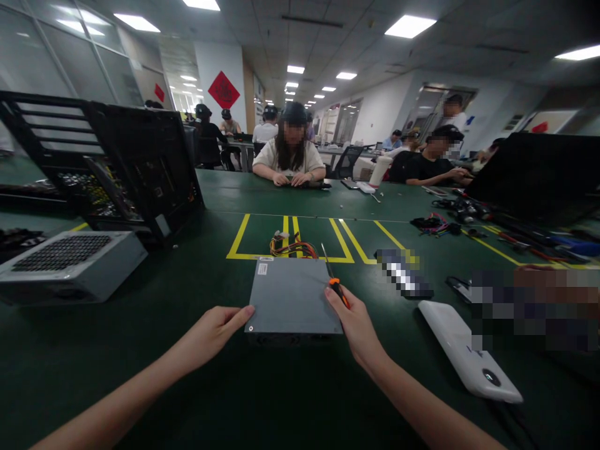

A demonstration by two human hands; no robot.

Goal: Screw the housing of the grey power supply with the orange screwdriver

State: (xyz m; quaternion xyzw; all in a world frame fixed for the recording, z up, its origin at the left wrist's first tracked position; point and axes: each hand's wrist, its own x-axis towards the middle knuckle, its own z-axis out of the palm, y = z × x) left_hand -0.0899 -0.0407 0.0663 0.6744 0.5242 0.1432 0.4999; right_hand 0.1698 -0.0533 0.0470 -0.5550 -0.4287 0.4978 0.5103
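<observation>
A grey metal computer power supply [291,297] lies in front of me, a bundle of coloured cables [293,247] coming out behind its far edge. My left hand [225,328] grips its left side, thumb on the top near the front corner. At the right side, my right hand [354,319] holds a screwdriver [335,284] with an orange and black handle, its shaft pointing away and up. The right thumb also presses on the power supply's right edge. Fingers beneath the casing are hidden on both sides.
Left of me sit a second power supply [75,265] and a black computer case [140,169]. A white device [469,350] and tangled cables [435,224] are on the right. Yellow tape [285,257] marks the green table [225,194]. A person [290,153] works opposite.
</observation>
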